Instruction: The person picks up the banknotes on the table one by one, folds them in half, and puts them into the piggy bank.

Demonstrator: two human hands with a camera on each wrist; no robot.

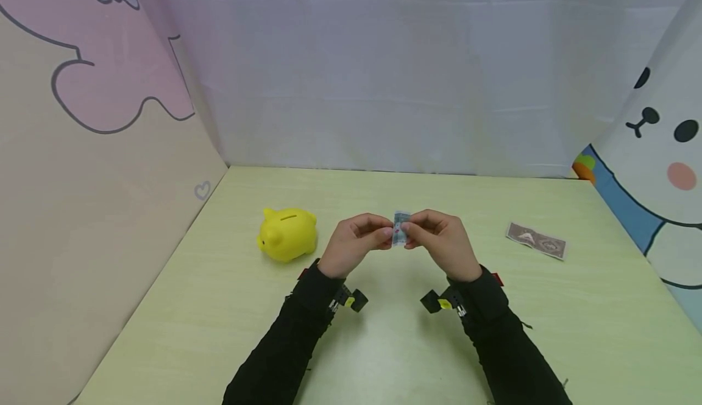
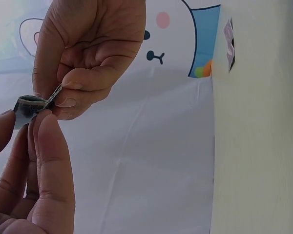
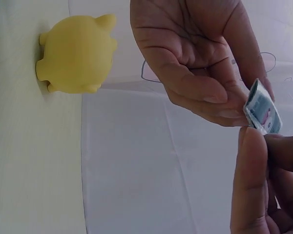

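Observation:
Both hands meet over the middle of the table, holding a small blue-green banknote (image 1: 401, 218) folded into a narrow strip. My left hand (image 1: 353, 243) pinches its left edge between thumb and fingers. On the other edge, my right hand (image 1: 444, 243) grips with thumb and forefinger. In the left wrist view the folded note (image 2: 27, 109) bulges into a loop, with a flap rising toward the right hand. Its printed face with a pink mark on the folded note (image 3: 266, 112) shows in the right wrist view.
A yellow piggy bank (image 1: 287, 234), slot on top, stands left of the hands. To the right, a creased brown banknote (image 1: 536, 240) lies on the pale table (image 1: 384, 344). A white curtain (image 1: 384, 88) hangs behind, with cartoon-printed panels at both sides.

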